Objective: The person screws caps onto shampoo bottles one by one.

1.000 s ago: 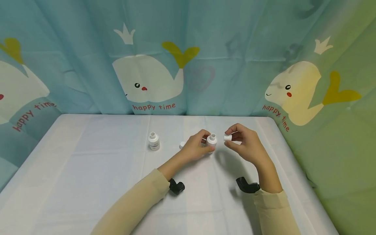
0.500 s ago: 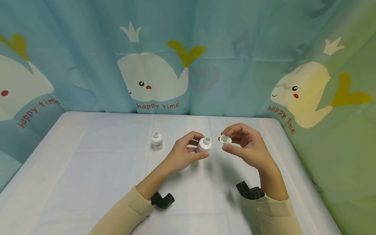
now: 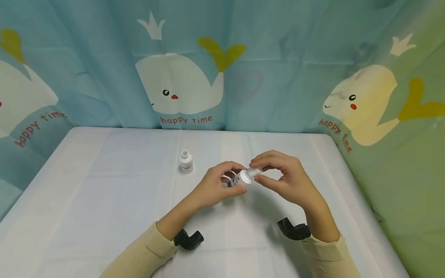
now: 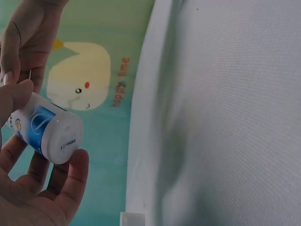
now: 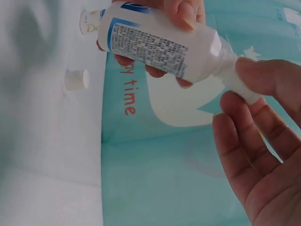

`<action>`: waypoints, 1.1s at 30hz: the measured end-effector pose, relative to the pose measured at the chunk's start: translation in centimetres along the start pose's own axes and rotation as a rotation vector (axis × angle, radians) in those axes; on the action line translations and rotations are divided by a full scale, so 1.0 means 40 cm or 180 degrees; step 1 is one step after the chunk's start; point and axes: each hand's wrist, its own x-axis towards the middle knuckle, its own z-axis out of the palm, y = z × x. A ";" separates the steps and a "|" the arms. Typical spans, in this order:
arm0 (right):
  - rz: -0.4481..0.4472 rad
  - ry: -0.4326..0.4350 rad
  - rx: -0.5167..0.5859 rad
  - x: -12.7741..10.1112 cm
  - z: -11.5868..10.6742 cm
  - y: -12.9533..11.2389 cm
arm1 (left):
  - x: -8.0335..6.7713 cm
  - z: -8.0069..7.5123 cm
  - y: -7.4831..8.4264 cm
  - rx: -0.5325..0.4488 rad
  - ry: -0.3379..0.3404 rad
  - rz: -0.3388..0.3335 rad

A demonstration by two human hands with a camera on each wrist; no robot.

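Second bottle [image 3: 186,162], perhaps uncapped; loose cap [image 5: 76,79].

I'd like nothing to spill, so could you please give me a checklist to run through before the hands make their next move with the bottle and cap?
1. Left hand grips the bottle: ok.
2. Right hand pinches the cap at the bottle's neck: ok.
3. Cap fully seated: cannot tell.
4. Bottle upright: not ok, tilted.
5. Second bottle upright and apart from the hands: ok.
6. Loose cap lying clear on the table: ok.

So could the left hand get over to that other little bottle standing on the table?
Probably yes: the standing bottle is just to the left of the left hand, with bare tablecloth between. But that hand grips the tilted bottle, so it would need freeing first.
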 end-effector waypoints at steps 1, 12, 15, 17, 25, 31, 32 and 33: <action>0.0003 -0.0017 -0.0045 -0.001 0.001 -0.002 | 0.000 0.001 0.000 0.0042 -0.0006 -0.0013; -0.0082 -0.0163 -0.0242 -0.002 0.000 -0.020 | -0.002 0.003 0.005 0.0140 0.0033 0.0032; -0.0045 -0.0153 -0.0257 -0.003 0.000 -0.017 | -0.003 0.004 0.005 0.0146 0.0037 0.0037; 0.0008 -0.0145 -0.0254 -0.004 0.000 -0.016 | -0.003 0.005 0.005 0.0144 0.0049 0.0050; 0.0069 -0.0045 -0.0456 -0.004 0.008 -0.011 | -0.005 0.006 0.006 0.0163 0.0104 0.0085; -0.0100 -0.0025 -0.0369 0.000 0.021 -0.012 | -0.005 0.008 0.007 0.0186 0.0108 0.0087; -0.0131 -0.0050 -0.0354 0.001 0.023 -0.014 | -0.006 0.008 0.006 0.0198 0.0113 0.0087; -0.0158 -0.0070 -0.0364 0.002 0.025 -0.015 | -0.006 0.007 0.006 0.0207 0.0119 0.0086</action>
